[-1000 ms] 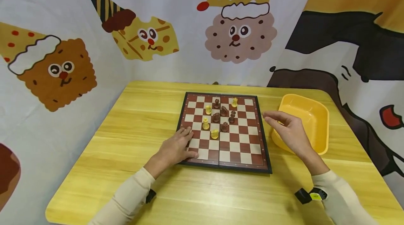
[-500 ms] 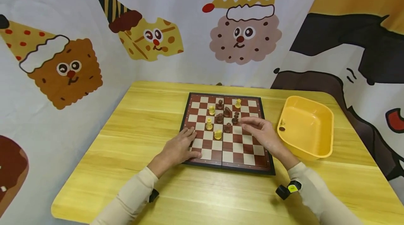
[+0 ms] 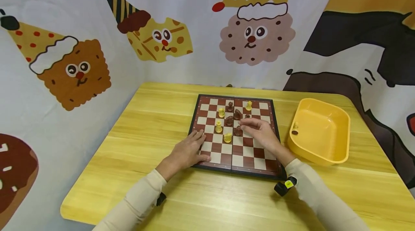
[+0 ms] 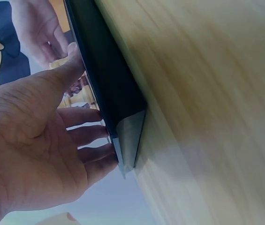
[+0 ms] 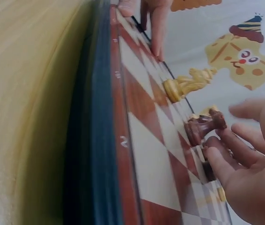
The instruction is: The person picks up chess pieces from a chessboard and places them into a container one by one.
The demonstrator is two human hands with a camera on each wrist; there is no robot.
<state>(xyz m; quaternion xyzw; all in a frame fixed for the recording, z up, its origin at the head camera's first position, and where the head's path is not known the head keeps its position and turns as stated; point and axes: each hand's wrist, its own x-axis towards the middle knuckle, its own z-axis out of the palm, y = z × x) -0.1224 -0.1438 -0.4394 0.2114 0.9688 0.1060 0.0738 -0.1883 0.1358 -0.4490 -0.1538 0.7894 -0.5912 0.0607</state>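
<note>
A brown-and-cream chessboard (image 3: 220,158) lies on the table with several yellow and dark brown chess pieces standing near its middle. My left hand (image 3: 186,150) rests on the board's left edge, fingers spread and thumb at the near side. My right hand (image 3: 263,135) reaches over the board, its fingertips right at a dark brown chess piece (image 3: 238,130). In the right wrist view, thumb and fingers stand loosely around the top of that brown piece. A yellow knight (image 3: 227,137) stands just left of it, and a taller yellow chess piece (image 3: 218,127) is further left.
To the right of the board sits a yellow plastic bin (image 3: 324,133) with a small chess piece (image 3: 294,132) lying inside against its left wall. The wooden table (image 3: 129,141) meets a cartoon-printed curtain (image 3: 201,69) at the back.
My right hand has moved left from beside the yellow bin, over the board's right side, to the brown piece near the middle. The left hand stays on the board's edge.
</note>
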